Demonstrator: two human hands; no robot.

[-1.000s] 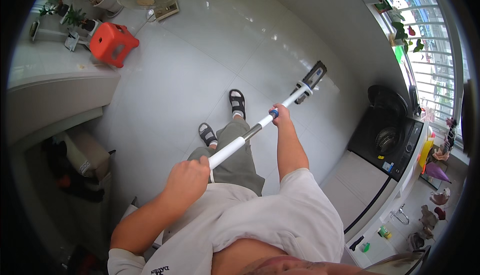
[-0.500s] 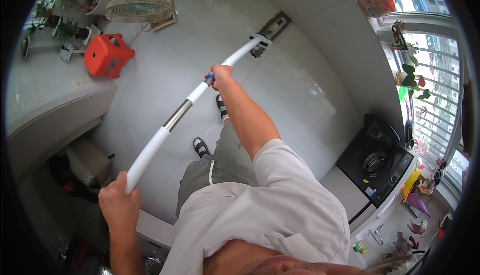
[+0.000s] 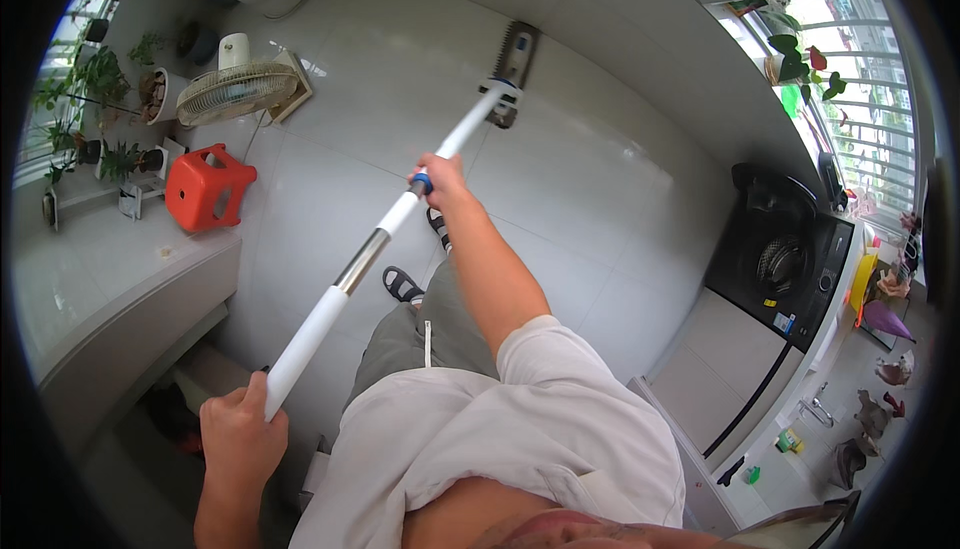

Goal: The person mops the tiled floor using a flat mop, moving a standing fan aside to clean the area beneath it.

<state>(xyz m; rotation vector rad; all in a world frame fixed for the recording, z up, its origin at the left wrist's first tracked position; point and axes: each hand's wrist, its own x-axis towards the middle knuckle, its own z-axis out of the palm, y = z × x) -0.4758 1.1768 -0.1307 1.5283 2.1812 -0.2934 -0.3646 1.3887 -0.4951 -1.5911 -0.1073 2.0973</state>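
A long-handled flat mop (image 3: 310, 334) slants from the lower left up to the far middle, its pole white with a bare metal section. Wrapped round the near end of the pole is my left hand (image 3: 242, 429). Farther up, my right hand (image 3: 440, 181) grips it beside a blue collar. The grey mop head (image 3: 518, 57), fringed along its edges, lies on the pale tiled floor (image 3: 560, 189) close to the foot of the far wall.
A red stool (image 3: 210, 191) and a standing fan (image 3: 235, 97) are on the left, near potted plants. On the right stands a black washing machine (image 3: 775, 259) with its door open, beside a counter with a tap (image 3: 817, 406). My sandalled foot (image 3: 402, 285) is below the pole.
The mop head has shifted left and slightly away along the wall, its head turned more upright in view. Both hands keep their hold. The view has turned, so the surroundings appear shifted.
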